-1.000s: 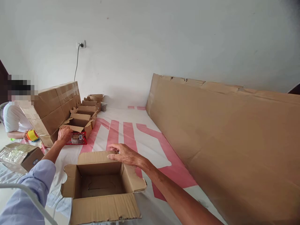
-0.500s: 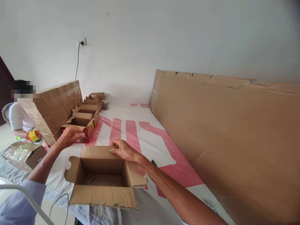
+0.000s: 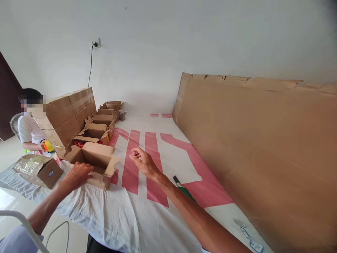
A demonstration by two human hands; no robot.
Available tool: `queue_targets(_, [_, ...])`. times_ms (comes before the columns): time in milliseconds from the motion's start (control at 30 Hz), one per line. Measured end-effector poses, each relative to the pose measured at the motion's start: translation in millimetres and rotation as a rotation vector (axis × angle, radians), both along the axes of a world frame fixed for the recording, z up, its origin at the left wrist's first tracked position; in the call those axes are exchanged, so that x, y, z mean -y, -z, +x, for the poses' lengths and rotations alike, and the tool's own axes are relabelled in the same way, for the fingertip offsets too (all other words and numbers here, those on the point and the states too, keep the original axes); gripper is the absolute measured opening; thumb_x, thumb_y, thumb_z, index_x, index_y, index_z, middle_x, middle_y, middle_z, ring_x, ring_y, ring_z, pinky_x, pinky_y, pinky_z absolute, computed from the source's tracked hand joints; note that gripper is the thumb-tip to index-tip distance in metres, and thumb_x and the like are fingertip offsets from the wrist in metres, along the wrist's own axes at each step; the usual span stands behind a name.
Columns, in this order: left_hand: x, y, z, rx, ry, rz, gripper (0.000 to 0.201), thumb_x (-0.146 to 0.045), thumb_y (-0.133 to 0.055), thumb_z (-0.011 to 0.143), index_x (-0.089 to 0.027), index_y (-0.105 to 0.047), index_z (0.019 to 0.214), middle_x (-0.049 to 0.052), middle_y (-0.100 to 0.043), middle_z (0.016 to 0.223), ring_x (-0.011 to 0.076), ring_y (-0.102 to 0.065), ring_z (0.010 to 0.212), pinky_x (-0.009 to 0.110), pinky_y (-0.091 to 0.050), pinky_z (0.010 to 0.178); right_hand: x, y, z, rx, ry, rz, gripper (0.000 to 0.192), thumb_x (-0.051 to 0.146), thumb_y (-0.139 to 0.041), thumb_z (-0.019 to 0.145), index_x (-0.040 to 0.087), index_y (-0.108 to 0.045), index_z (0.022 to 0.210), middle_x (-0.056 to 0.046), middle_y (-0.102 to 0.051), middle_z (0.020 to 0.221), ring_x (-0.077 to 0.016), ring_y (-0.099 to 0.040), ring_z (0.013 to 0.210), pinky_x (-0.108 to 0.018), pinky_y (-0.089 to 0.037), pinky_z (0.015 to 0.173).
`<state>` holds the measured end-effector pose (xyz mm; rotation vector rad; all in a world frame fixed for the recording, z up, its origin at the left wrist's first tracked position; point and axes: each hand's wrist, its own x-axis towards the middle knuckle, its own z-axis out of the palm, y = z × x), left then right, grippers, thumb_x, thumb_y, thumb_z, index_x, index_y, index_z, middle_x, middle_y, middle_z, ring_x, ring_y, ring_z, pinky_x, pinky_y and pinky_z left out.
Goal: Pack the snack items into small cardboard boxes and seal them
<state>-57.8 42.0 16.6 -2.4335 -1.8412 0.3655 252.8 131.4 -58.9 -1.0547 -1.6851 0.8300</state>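
Pale wall fills the background, with a big cardboard panel leaning at right beside the cloth-covered desk. At far left, stacked boxes stand near a seated person. Open boxes line the stack's right side. Nearer, an open box sits left of centre, just right of a taped box. The left hand is at its near rim; whether its fingers clamp the cardboard, I cannot tell. The right hand, fingers loosely bent and apart, hovers right of that box.
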Motion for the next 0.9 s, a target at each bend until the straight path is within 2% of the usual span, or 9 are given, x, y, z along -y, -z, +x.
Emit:
queue_targets(133, [-32.8, -0.7, -48.5, -0.036, -0.201, 0.179, 0.021, -0.014, -0.062, 0.094, -0.023, -0.076, 0.106, 0.014, -0.079, 0.117, 0.0368, -0.07, 0.12, 0.05, -0.049, 0.101, 20.9, 23.9, 25.3, -0.022, 0.059, -0.005, 0.038, 0.058, -0.057, 0.091, 0.023, -0.066, 0.102, -0.006, -0.073, 0.093, -0.0231, -0.068, 0.085, -0.038, -0.056, 0.082])
queue_targets(233, [-48.0, 5.1, -64.2, -0.018, -0.256, 0.241, 0.023, -0.019, -0.058, 0.096, -0.022, -0.077, 0.109, 0.016, -0.077, 0.117, 0.0404, -0.067, 0.123, 0.056, -0.049, 0.1, 34.0, 48.0, 40.0, -0.003, 0.097, -0.025, 0.039, 0.059, -0.055, 0.091, 0.023, -0.067, 0.098, -0.008, -0.074, 0.092, -0.0239, -0.069, 0.082, -0.039, -0.057, 0.079])
queue_targets(367, [-54.6, 19.6, -67.5, 0.047, -0.275, 0.293, 0.034, -0.013, -0.056, 0.089, -0.025, -0.078, 0.113, 0.015, -0.074, 0.122, 0.0371, -0.063, 0.129, 0.048, -0.053, 0.097, 45.2, 80.0, 64.5, 0.058, 0.193, -0.012, 0.037, 0.057, -0.051, 0.092, 0.023, -0.067, 0.097, -0.009, -0.075, 0.092, -0.0251, -0.069, 0.081, -0.039, -0.057, 0.078])
queue_targets(500, [-57.2, 30.8, -68.5, 0.12, -0.272, 0.348, 0.043, -0.011, -0.055, 0.082, -0.022, -0.078, 0.116, 0.015, -0.073, 0.12, 0.0346, -0.064, 0.125, 0.044, -0.056, 0.099, 54.7, 101.6, 95.4, 0.192, 0.353, 0.09, 0.03, 0.048, -0.048, 0.097, 0.024, -0.067, 0.102, -0.011, -0.076, 0.099, -0.028, -0.07, 0.093, -0.041, -0.056, 0.083])
queue_targets(667, [-75.6, 34.3, -66.5, 0.199, -0.253, 0.436, 0.05, -0.016, -0.053, 0.08, -0.016, -0.075, 0.124, 0.021, -0.072, 0.12, 0.0385, -0.062, 0.126, 0.05, -0.056, 0.106, 66.7, 116.0, 125.4, 0.369, 0.509, 0.168, 0.024, 0.035, -0.046, 0.1, 0.023, -0.067, 0.105, -0.015, -0.074, 0.106, -0.0313, -0.065, 0.106, -0.046, -0.051, 0.099])
queue_targets(767, [-83.9, 35.7, -64.9, 0.258, -0.233, 0.486, 0.057, -0.018, -0.055, 0.074, -0.017, -0.074, 0.129, 0.02, -0.072, 0.121, 0.0407, -0.059, 0.131, 0.054, -0.053, 0.112, 71.0, 121.9, 132.0, 0.416, 0.554, 0.159, 0.021, 0.03, -0.05, 0.099, 0.022, -0.068, 0.107, -0.015, -0.073, 0.107, -0.0321, -0.062, 0.107, -0.046, -0.049, 0.099])
queue_targets(900, [-76.7, 38.7, -63.2, 0.334, -0.23, 0.525, 0.067, -0.019, -0.057, 0.073, -0.015, -0.068, 0.139, 0.021, -0.067, 0.131, 0.0428, -0.051, 0.141, 0.057, -0.048, 0.119, 74.4, 123.9, 131.6, 0.47, 0.56, 0.161, 0.02, 0.028, -0.054, 0.099, 0.02, -0.068, 0.11, -0.016, -0.072, 0.109, -0.0329, -0.06, 0.108, -0.045, -0.047, 0.098])
